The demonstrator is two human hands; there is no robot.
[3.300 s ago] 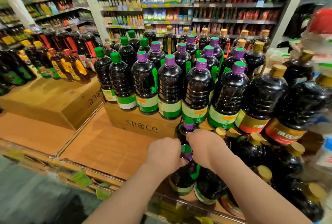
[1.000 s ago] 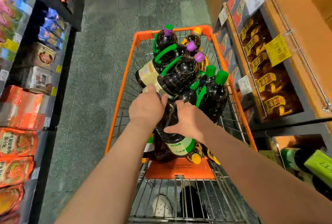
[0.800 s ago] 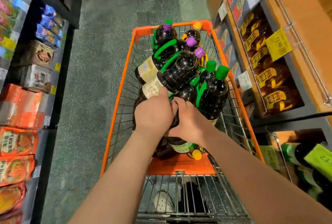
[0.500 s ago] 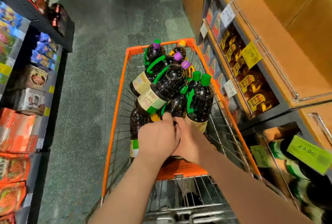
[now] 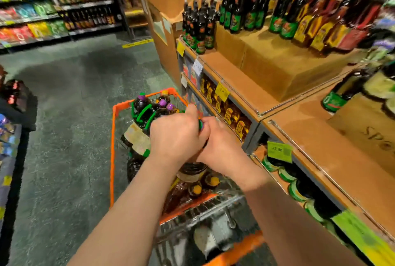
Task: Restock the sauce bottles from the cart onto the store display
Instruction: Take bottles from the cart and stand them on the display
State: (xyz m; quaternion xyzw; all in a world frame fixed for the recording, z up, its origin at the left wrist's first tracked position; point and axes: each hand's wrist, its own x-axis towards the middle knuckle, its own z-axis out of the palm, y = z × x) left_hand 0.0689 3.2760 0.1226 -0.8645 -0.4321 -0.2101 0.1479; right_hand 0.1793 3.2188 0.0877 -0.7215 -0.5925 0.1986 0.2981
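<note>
Over the orange wire cart (image 5: 112, 148) my left hand (image 5: 177, 135) and right hand (image 5: 220, 144) are pressed together, fingers curled round the top of a dark sauce bottle (image 5: 192, 169) that hangs below them. A bit of its green handle shows between the hands. I cannot tell whether a second bottle is held. More sauce bottles with purple caps (image 5: 142, 97) and green handles lie piled in the cart's far end. The wooden display tier (image 5: 316, 137) runs along the right.
A cardboard box (image 5: 367, 131) stands on the tier at the right, with large bottles above it, blurred. Smaller green-labelled bottles (image 5: 198, 28) stand further back. Shelves below the tier hold more bottles behind price tags (image 5: 279, 151). The aisle floor (image 5: 70, 116) lies left.
Both hands closed on a bottle in the cart and raised it. The view swung up from the cart towards the display on the right.
</note>
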